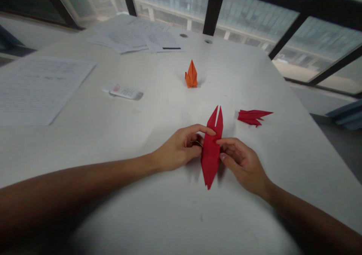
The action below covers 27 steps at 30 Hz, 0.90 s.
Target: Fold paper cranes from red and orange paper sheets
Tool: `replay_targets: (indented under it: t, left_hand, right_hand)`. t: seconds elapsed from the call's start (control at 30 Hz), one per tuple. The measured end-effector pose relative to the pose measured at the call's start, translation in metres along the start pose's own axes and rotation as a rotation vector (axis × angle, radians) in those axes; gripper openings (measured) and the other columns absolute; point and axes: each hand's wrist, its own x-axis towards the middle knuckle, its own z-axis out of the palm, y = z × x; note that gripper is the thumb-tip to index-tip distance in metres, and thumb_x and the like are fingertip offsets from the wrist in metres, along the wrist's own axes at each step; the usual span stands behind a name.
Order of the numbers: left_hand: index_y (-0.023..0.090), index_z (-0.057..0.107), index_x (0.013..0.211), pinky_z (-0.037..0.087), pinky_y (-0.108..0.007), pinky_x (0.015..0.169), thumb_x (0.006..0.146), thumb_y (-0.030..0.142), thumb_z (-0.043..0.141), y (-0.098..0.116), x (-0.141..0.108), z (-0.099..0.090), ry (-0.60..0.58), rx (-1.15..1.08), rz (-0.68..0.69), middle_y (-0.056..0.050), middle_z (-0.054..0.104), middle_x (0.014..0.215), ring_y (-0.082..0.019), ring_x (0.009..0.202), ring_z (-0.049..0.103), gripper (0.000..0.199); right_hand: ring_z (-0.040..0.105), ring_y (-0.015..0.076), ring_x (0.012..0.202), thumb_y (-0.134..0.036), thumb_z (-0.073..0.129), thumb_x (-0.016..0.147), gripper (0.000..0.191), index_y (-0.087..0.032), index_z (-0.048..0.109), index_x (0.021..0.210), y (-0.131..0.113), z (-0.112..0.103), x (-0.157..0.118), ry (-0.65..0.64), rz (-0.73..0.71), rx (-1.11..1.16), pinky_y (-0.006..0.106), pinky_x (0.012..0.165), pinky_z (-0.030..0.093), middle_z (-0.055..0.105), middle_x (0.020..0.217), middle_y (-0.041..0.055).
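A long red folded paper (210, 157) is held upright in the picture, its two narrow points at the top with a slit between them. My left hand (185, 147) grips its left edge, the index finger lying across the front and the thumb at the side. On the right edge, my right hand (243, 162) pinches the same paper with thumb and index finger. A second red folded piece (253, 117) lies to the right, its spikes pointing right. Farther back stands a small orange folded figure (191, 76).
The white table (158, 115) carries a white packet (124, 92) left of centre. Printed sheets (42, 87) lie at the left, and more papers (132, 36) at the back. Two round holes are near the far edge, before the windows.
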Motion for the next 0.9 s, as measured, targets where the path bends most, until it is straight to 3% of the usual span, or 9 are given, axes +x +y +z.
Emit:
replay_targets:
  t: [0.23,0.47,0.7,0.9]
  left_hand:
    - [0.015,0.060,0.121,0.049,-0.028,0.071,0.088,0.016,0.067,-0.005,0.002,0.000,0.007,0.064,-0.015,-0.006,0.069,0.098,-0.015,0.082,0.064,0.034]
    - [0.015,0.067,0.115,0.046,-0.024,0.065,0.094,0.031,0.068,-0.006,0.003,0.001,0.058,0.180,-0.011,-0.002,0.066,0.085,-0.011,0.069,0.056,0.027]
    - [0.013,0.069,0.097,0.049,-0.027,0.071,0.094,0.032,0.067,-0.006,0.005,0.004,0.082,0.194,-0.008,-0.003,0.067,0.084,-0.013,0.076,0.060,0.019]
    - [0.016,0.066,0.110,0.054,-0.031,0.082,0.086,0.026,0.076,-0.012,0.005,0.003,0.063,0.186,0.009,-0.003,0.069,0.096,-0.015,0.086,0.065,0.028]
  right_hand:
    - [0.070,0.0199,0.095,-0.024,0.062,0.099,0.023,-0.028,0.064,0.122,0.005,-0.001,-0.003,-0.014,-0.022,0.028,0.034,0.085,0.057,0.072,0.108,0.0051]
    - [0.067,0.0182,0.085,-0.035,0.067,0.098,0.016,-0.026,0.067,0.112,0.005,0.001,0.000,0.085,-0.011,-0.047,0.031,0.075,0.055,0.072,0.099,0.0028]
    - [0.066,0.0170,0.081,-0.038,0.064,0.099,0.014,-0.025,0.065,0.106,0.004,0.006,0.003,0.103,0.032,0.012,0.029,0.073,0.053,0.072,0.094,0.0015]
    - [0.068,0.0179,0.083,-0.039,0.064,0.099,0.015,-0.025,0.063,0.103,0.003,0.010,0.005,0.152,0.041,0.068,0.030,0.076,0.054,0.073,0.094,0.0021]
